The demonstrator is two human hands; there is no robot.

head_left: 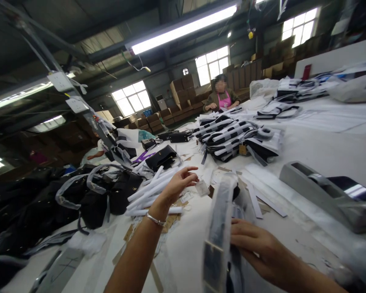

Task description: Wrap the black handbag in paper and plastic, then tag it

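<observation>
My left hand (pixel 180 184) is over the middle of the table, index finger stretched out. A small translucent packet (pixel 203 188) is at its thumb and middle fingertips, seemingly pinched there. My right hand (pixel 259 246) grips the side of a dark bag, its fingertips hidden behind it. The bag's wide strap (pixel 218 228), wrapped in clear plastic, stands upright in front of me, with a gold-coloured metal piece low on it. Blur hides much of the bag body. White paper rolls (pixel 154 191) lie left of my left hand.
Black bags (pixel 118 191) are heaped at the left. Wrapped straps and bags form a stack (pixel 228 136) ahead. A grey tape dispenser (pixel 326 195) stands at the right. Cardboard scraps (pixel 171 221) litter the table. Across it sits a person in a pink apron (pixel 224 99).
</observation>
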